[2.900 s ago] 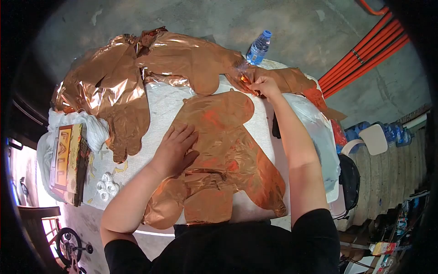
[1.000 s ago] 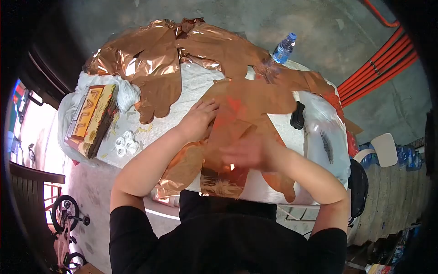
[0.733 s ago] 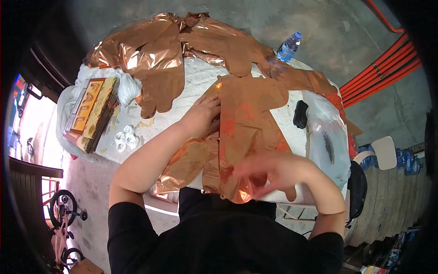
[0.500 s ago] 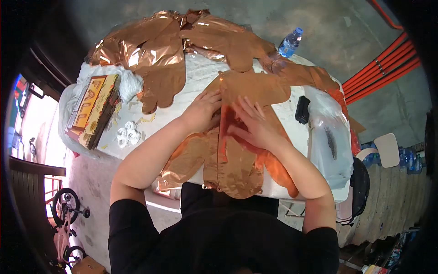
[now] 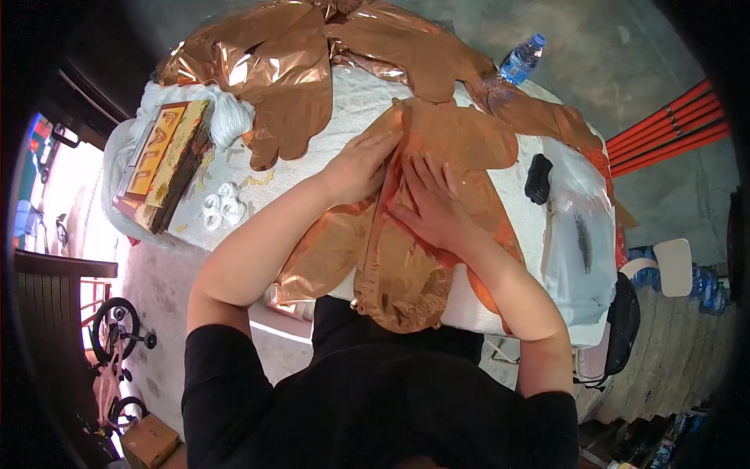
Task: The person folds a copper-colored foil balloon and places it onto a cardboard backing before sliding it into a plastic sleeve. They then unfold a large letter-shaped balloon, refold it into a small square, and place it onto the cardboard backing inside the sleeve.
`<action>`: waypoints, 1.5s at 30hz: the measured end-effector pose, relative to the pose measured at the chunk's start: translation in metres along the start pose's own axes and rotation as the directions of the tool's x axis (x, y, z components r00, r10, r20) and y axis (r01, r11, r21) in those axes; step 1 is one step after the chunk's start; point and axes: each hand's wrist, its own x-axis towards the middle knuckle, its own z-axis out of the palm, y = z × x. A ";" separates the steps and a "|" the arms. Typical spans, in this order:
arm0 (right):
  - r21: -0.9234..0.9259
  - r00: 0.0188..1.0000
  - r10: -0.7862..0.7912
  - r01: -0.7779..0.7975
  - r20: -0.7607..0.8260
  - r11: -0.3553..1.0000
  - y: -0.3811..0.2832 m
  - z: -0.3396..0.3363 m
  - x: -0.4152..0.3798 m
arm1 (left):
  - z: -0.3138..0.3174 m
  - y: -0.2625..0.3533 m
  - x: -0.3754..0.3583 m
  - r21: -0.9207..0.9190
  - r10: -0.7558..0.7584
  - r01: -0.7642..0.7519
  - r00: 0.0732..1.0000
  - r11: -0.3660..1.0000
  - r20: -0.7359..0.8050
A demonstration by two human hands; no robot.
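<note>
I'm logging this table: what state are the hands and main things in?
Copper-coloured foil shape under the hands: flat, creased
Bare left hand: palm down on foil
Bare right hand: palm down, fingers slightly spread
Glossy copper-coloured foil beyond: crumpled
Clear plastic bottle with blue cap: capped
Small white rolls: wound, clustered
Translucent white plastic bag: lying, wrinkled

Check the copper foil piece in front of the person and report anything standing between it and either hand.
Nothing visible stands in the way: the left hand and right hand both rest directly on the copper foil piece. The black object lies off to the right, clear of both hands.
</note>
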 end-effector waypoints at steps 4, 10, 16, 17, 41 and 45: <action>0.004 0.999 -0.051 0.051 0.008 0.999 -0.001 0.004 0.001 | 0.003 0.003 -0.001 0.029 0.054 -0.051 0.994 0.998 -0.098; -0.021 0.998 -0.042 0.043 0.044 0.999 0.005 -0.007 -0.002 | 0.004 0.015 0.000 0.086 0.014 -0.006 0.996 0.996 -0.086; 0.019 0.999 -0.041 0.040 0.015 0.999 0.000 -0.001 0.001 | 0.007 0.009 -0.002 0.093 0.012 -0.005 0.998 0.996 -0.069; 0.001 0.999 -0.050 0.050 0.018 0.999 -0.001 -0.001 0.001 | 0.007 0.008 -0.002 0.096 0.023 -0.014 0.995 0.995 -0.093; -0.031 0.999 -0.038 0.037 -0.031 0.999 -0.001 0.003 0.002 | -0.012 0.000 -0.005 0.114 -0.036 0.038 0.999 0.993 -0.026; -0.041 0.999 -0.020 0.018 -0.039 0.999 0.003 0.004 0.006 | -0.011 -0.001 -0.004 0.161 -0.047 0.047 0.999 0.986 0.000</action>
